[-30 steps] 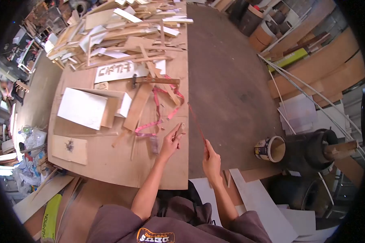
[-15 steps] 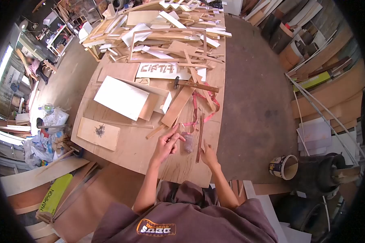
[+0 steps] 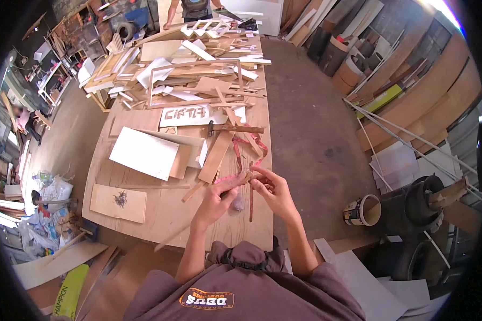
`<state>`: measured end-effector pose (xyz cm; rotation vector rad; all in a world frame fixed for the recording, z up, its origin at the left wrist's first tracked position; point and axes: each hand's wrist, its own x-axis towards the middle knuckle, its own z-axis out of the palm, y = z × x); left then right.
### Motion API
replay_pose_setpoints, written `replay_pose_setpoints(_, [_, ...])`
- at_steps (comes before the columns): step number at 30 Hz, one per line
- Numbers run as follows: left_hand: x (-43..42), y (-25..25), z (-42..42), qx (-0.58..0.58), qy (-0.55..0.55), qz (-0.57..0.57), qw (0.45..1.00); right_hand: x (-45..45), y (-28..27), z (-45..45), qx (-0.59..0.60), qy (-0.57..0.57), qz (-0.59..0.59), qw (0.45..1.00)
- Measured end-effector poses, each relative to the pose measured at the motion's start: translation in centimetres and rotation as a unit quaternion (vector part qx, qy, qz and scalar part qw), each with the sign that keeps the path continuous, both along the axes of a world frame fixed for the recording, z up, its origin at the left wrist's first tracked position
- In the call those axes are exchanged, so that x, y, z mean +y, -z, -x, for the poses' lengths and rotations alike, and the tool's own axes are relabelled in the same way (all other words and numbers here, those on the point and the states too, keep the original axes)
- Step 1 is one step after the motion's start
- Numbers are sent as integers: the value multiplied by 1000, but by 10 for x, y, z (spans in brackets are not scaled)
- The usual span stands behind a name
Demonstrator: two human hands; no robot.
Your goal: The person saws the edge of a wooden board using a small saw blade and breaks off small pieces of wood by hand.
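My left hand (image 3: 218,199) is closed, palm inward, over the near right part of the workbench. A thin wooden strip (image 3: 171,238) slants from beneath that wrist past the bench's near edge, and its upper end seems to lie at my fingertips. Fingers of my right hand (image 3: 273,195) pinch at the same spot, mostly hiding what is between them. Below the hands lies a narrow dark stick (image 3: 251,207), beside a small clear bag (image 3: 238,203). Just beyond runs a red tape measure (image 3: 238,155), loosely curled. A hammer (image 3: 235,128) rests on boards farther back.
A white panel box (image 3: 144,152) and a board with a pile of nails (image 3: 119,199) lie left. Wood offcuts (image 3: 198,69) heap up behind. Another person (image 3: 196,9) stands at the far end; a bucket (image 3: 362,210) stands right.
My hands have come together, the right leaving the dark stick and rising to the left's fingertips. The slanting strip now shows by my left wrist. The view has tilted up, showing the far person.
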<state>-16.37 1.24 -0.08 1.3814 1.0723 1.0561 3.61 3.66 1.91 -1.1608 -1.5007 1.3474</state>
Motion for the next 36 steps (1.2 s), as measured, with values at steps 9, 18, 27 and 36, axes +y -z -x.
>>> replay_pose_setpoints(9, [-18, -31, -14, 162, -71, -214, 961, -24, -22, -3, 62, 15, -15, 998])
replay_pose_setpoints(18, [-40, -39, -22, 148, -111, -168, 968, -34, -19, -5, 70, 28, 8, 997])
replay_pose_setpoints(27, [-45, -37, -22, 161, -128, -199, 958, -38, -19, -8, 80, 119, -3, 990])
replay_pose_setpoints(36, [-45, -28, -14, 117, -104, -106, 982, -42, -1, 1, 33, 70, 20, 997])
